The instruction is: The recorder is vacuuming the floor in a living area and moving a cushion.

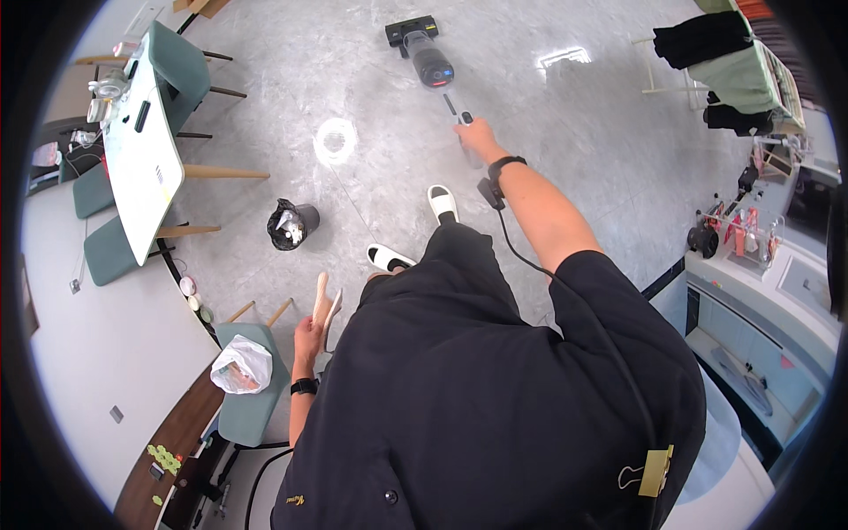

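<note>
My right arm reaches forward, and my right hand [478,137] is closed around the handle of an upright floor cleaner [430,64]. The cleaner's black, wide floor head [412,32] rests on the floor at the far end, and a small lit display shows on its body. Low on the left, beside my body, my left hand [308,339] is closed on a pair of long, flat, beige pieces [321,300] that look like slippers. My shirt partly hides them. On my feet are white slippers [443,204].
A black-lined trash bin [306,221] stands left of my feet. Beyond it are a white table [146,199] and green chairs [177,79]. Near my left hand, a chair carries a white plastic bag [241,364]. A drying rack with clothes [738,79] stands at the far right.
</note>
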`<state>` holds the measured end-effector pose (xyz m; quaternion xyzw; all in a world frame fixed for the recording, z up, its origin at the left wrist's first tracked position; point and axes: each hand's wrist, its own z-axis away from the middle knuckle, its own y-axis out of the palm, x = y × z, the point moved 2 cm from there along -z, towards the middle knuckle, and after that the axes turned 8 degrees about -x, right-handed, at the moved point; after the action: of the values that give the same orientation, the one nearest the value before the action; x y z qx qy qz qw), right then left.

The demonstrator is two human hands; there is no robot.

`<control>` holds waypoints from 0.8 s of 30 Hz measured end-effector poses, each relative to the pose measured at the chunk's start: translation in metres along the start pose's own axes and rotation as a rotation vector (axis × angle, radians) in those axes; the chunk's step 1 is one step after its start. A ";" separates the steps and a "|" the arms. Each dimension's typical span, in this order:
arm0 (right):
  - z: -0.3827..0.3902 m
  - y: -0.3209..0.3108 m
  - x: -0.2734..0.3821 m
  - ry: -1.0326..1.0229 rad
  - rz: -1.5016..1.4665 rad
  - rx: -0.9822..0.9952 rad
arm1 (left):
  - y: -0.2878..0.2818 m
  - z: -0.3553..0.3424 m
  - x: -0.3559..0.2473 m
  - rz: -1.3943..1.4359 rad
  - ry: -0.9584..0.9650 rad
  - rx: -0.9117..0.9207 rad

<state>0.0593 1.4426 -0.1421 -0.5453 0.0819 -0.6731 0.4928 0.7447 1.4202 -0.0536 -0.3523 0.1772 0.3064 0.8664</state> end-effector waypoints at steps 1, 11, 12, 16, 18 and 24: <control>0.000 -0.001 -0.003 0.061 -0.076 0.105 | 0.007 0.002 -0.004 -0.017 0.001 -0.003; 0.157 -0.074 -0.032 0.202 -0.250 0.411 | 0.025 -0.054 -0.085 -0.382 0.318 -0.021; 0.176 -0.091 -0.015 0.264 -0.312 0.442 | 0.030 -0.057 -0.117 -0.427 0.387 0.010; 0.220 -0.149 0.060 0.300 -0.435 0.468 | 0.062 -0.054 -0.237 -0.522 0.734 0.108; 0.223 -0.168 0.082 0.282 -0.466 0.467 | 0.090 -0.031 -0.306 -0.439 0.922 0.246; 0.230 -0.176 0.114 0.394 -0.730 0.543 | 0.186 0.053 -0.438 -0.365 1.077 0.739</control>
<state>0.1547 1.5431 0.1359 -0.2525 -0.2011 -0.8892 0.3242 0.2994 1.3857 0.1184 -0.1608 0.6149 -0.1437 0.7585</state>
